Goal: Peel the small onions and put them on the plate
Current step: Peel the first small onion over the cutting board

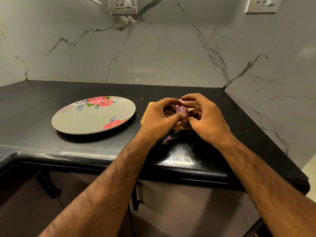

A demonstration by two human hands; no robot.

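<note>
A small purple onion (181, 109) sits between both hands, above a wooden board (145, 115). My left hand (158, 119) curls round it from the left, thumb pressed on its lower side. My right hand (206, 117) curls round it from the right, fingertips over its top. A grey plate (82, 120) with red rose prints lies to the left on the black counter and has nothing on it. Most of the board is hidden under my hands.
A scrap of purple peel (167, 139) lies on the counter (34, 103) below my left wrist, with more bits by the board's front edge. Marble walls close the back and right. The counter's front edge runs under my forearms.
</note>
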